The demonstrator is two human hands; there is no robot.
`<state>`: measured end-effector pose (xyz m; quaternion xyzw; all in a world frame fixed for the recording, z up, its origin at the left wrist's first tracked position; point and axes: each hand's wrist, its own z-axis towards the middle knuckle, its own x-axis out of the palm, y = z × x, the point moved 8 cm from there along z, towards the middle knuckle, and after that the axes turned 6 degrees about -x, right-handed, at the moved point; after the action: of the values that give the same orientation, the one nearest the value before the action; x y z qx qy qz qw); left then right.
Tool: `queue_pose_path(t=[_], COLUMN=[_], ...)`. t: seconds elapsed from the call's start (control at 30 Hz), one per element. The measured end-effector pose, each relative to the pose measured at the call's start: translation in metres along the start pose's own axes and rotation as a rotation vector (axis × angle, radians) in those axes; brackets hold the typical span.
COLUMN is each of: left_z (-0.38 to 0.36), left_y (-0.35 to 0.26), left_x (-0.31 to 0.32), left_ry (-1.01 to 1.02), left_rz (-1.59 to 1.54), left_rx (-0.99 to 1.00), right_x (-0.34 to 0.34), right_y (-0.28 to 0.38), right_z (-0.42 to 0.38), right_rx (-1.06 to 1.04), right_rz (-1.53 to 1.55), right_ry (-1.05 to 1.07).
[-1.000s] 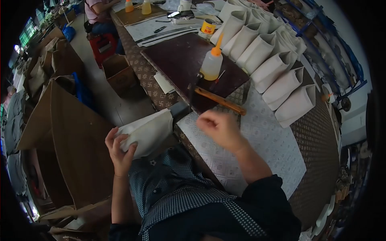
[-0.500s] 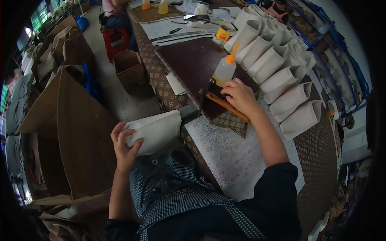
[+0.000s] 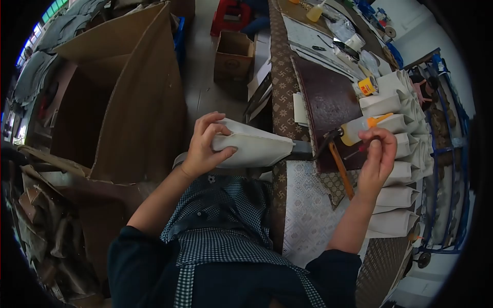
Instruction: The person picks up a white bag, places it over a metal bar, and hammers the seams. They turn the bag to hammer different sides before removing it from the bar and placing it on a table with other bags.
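Observation:
My left hand (image 3: 208, 146) grips a cream, sleeve-like leather piece (image 3: 262, 147), fingers curled over its upper edge and thumb on its near side. This piece sits around a dark metal arm (image 3: 302, 147) that juts from the table edge. In my right hand (image 3: 379, 159) is a small red-handled tool (image 3: 363, 147) with a thin metal shaft, pinched above the dark red board (image 3: 328, 84). Close by, a hammer (image 3: 341, 169) with a wooden handle lies on the board. Behind it lies a squeeze bottle (image 3: 354, 131) with an orange nozzle and pale yellow liquid.
A row of cream folded pieces (image 3: 393, 197) lines the table's right side. Near the board's far corner stands a yellow can (image 3: 366, 87). Large cardboard boxes (image 3: 146, 110) fill the left, and a smaller carton (image 3: 233, 56) is on the floor ahead.
My right hand has picked up the red-handled tool from beside the hammer and raised it. My left hand keeps hold of the cream piece. The view has turned left.

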<state>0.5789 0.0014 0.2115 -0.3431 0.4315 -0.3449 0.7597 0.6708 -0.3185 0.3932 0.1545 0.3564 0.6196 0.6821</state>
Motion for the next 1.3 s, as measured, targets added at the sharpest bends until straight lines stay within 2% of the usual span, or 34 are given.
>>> queue_pose_path(t=[0.1, 0.23, 0.33, 0.43, 0.67, 0.77, 0.97, 1.03, 1.1, 1.17, 1.2, 1.3], left_z=[-0.001, -0.001, -0.002, -0.001, -0.001, -0.001, 0.0, -0.001, 0.002, 0.003, 0.005, 0.012], left_y=[0.001, -0.001, 0.001, 0.003, 0.003, 0.003, 0.002, 0.005, -0.004, -0.01, -0.012, -0.021], left_x=[-0.001, -0.001, -0.001, -0.001, -0.001, -0.001, -0.001, -0.002, -0.002, -0.004, -0.005, -0.001], left_ry=[-0.016, -0.029, -0.064, -0.062, -0.066, -0.063, -0.013, 0.001, 0.043, 0.07, 0.082, 0.163], left_rz=[-0.002, -0.037, -0.036, -0.047, -0.046, -0.042, -0.023, -0.028, 0.051, 0.122, 0.154, 0.157], left_rx=[0.032, 0.031, 0.082, 0.084, 0.094, 0.094, 0.08, 0.065, 0.092, 0.116, 0.135, 0.212], right_x=[0.091, 0.188, 0.23, 0.248, 0.26, 0.262, 0.246, 0.21, 0.159, 0.124, 0.117, 0.123], right_y=[0.033, 0.031, 0.004, -0.02, -0.022, -0.021, -0.003, -0.017, -0.048, -0.054, -0.049, -0.048], right_z=[0.013, 0.013, 0.004, -0.005, -0.012, -0.016, -0.007, 0.006, 0.02, 0.026, 0.027, 0.016], right_rx=[0.006, 0.148, 0.362, 0.422, 0.411, 0.361, 0.157, 0.041, 0.22, 0.34, 0.318, 0.38], right_rz=[0.489, 0.825, 0.887, 0.894, 0.914, 0.86, 0.504, 0.216, 0.229, 0.407, 0.465, 0.597], right_ry=[0.062, 0.133, 0.17, 0.162, 0.165, 0.26, 0.531, 0.507, 0.356, 0.285, 0.23, 0.156])
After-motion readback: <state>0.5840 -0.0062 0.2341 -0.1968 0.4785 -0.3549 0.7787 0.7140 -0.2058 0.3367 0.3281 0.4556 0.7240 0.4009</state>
